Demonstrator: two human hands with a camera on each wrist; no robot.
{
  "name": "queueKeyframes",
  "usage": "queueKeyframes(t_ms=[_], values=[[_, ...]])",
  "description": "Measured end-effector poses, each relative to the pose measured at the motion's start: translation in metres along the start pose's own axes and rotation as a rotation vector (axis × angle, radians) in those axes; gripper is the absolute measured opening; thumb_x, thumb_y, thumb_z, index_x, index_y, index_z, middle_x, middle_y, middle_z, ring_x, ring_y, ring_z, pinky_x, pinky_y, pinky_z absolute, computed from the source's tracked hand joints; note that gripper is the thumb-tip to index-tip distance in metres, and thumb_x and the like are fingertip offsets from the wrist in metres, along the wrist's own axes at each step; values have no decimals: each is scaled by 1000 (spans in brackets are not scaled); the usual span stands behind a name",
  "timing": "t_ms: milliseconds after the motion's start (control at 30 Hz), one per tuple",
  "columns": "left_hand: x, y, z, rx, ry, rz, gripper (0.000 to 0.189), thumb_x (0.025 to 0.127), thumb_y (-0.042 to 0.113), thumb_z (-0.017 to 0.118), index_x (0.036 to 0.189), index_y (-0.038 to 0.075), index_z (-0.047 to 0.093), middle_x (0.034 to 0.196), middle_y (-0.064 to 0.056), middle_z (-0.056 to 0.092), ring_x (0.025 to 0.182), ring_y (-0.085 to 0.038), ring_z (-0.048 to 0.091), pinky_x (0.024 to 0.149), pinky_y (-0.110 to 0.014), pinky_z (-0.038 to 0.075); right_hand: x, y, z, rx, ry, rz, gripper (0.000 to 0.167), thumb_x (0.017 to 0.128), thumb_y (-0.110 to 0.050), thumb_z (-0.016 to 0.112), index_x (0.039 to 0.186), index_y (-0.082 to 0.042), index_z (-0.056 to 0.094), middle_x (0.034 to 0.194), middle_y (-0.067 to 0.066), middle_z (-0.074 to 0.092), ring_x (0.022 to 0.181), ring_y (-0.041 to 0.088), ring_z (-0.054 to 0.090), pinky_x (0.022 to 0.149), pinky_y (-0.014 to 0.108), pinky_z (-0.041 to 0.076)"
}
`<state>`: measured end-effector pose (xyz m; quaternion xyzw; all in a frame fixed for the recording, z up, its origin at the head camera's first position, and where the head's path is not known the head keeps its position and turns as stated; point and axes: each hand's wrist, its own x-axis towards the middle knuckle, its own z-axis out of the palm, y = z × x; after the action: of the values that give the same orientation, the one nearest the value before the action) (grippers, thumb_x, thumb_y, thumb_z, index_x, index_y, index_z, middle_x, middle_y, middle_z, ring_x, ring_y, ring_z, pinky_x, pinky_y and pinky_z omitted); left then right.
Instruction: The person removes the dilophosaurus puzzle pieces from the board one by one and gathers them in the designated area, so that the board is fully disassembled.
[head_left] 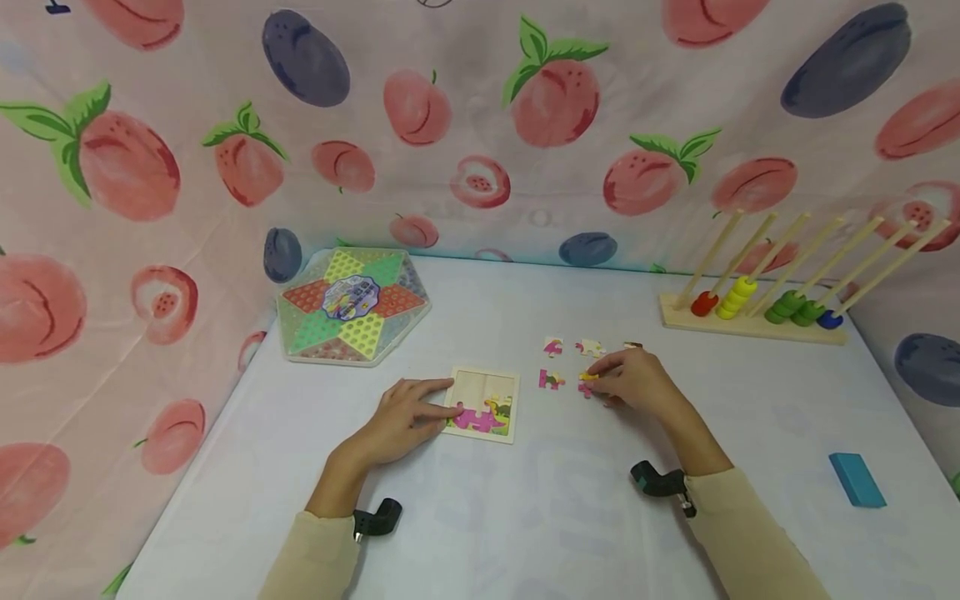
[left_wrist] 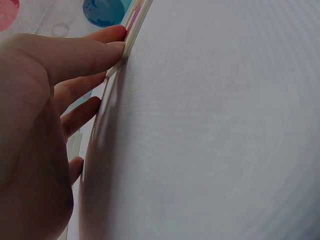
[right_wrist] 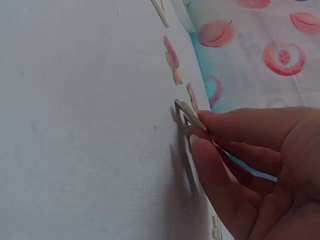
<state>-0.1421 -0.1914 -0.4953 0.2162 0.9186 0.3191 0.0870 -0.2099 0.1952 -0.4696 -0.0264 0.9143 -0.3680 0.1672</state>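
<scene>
Behind a white-covered counter (head_left: 525,533), a fruit-printed cloth (head_left: 442,50) is hanging, while a peg rack (head_left: 753,327) with coloured beads is standing at far right and a star-patterned game board (head_left: 352,304) is lying at far left. Near the middle, a person's left hand (head_left: 397,423) is resting with fingers loosely extended, thumb and forefinger touching the left side of a wooden puzzle tray (head_left: 468,385). The right hand (head_left: 641,383) is reaching over the counter, fingers nearly together. The tray is lying flat, its lower part showing a pink figure, its upper part bare wood. A blue block (head_left: 857,480) is lying well to the right. Loose puzzle pieces (head_left: 551,379) are lying right of the tray; the right hand is pinching one piece (right_wrist: 190,114), tilted, between thumb and fingers.
</scene>
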Motion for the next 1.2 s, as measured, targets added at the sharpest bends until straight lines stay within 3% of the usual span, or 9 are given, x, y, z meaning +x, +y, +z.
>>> queueKeyframes(t_ms=[333,833,1100,1200], values=[[0,0,0,-9,-7,-8,31,96,18,69,125,27,74,159,0,48,145,-28,37,122,-62,14,1,3,3,9,20,49,29,89,-22,79,113,-6,76,109,16,73,61,14,63,61,22,53],[1,0,0,-9,-9,-9,32,96,18,69,126,27,74,159,0,47,147,-29,35,123,-63,12,1,-2,2,-65,40,34,27,87,-18,78,110,-4,75,84,8,71,54,14,59,56,26,46],[1,0,0,-10,-6,-6,31,96,18,69,125,26,74,159,-1,48,146,-29,36,123,-62,12,1,-1,4,-71,38,27,27,88,-18,78,111,-4,75,84,8,70,52,13,58,55,26,45],[1,1,0,-14,-7,-4,31,96,17,69,125,26,75,158,-1,48,146,-30,36,123,-63,12,0,-1,4,-77,38,20,27,88,-19,77,111,-4,75,91,11,71,53,13,59,55,26,45]])
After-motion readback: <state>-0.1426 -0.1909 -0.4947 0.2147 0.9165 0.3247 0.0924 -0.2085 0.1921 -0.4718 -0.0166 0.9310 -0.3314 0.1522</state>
